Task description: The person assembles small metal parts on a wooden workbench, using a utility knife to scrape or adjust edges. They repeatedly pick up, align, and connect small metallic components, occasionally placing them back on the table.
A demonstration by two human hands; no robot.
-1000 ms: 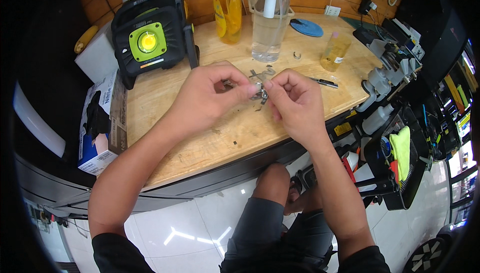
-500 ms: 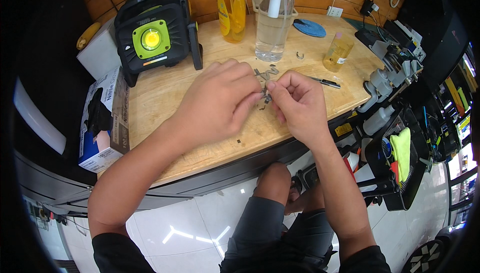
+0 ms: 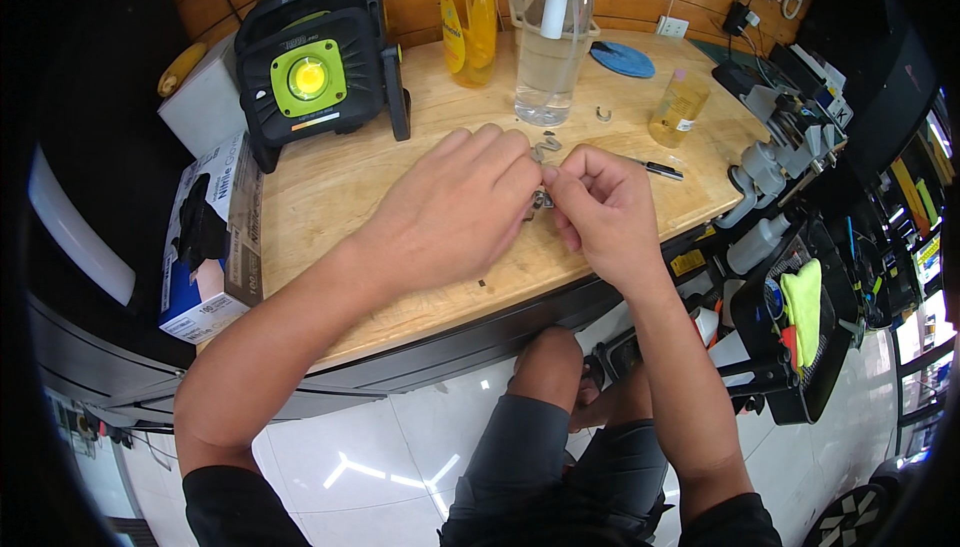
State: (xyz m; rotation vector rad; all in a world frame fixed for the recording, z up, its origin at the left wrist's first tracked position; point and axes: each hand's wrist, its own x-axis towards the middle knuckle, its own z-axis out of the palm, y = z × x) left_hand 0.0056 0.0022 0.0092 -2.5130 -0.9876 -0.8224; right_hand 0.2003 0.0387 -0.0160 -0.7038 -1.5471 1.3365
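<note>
My left hand (image 3: 455, 205) and my right hand (image 3: 605, 202) meet above the wooden worktop, fingertips nearly touching. Both are closed in a pinch; whatever lies between the fingertips is too small and covered to make out. Just beyond them lies a grey curled strip (image 3: 546, 147). Small dark scraps (image 3: 543, 201) show under and between the fingers, partly hidden by my left hand. To the right of my right hand rests a slim black and silver pen-like tool (image 3: 662, 170). One dark crumb (image 3: 481, 284) sits near the front edge of the worktop.
A lit work lamp (image 3: 312, 77) stands at the left, beside a glove box (image 3: 215, 247). Behind my hands are a clear spray bottle (image 3: 550, 67) and a yellow liquid bottle (image 3: 468, 37). A blue round pad (image 3: 622, 60) and an amber container (image 3: 680, 112) stand farther right.
My left hand has shifted slightly right, closer to my right hand, covering more of the scraps. Both hands remain pinched, and the whole view has moved a little.
</note>
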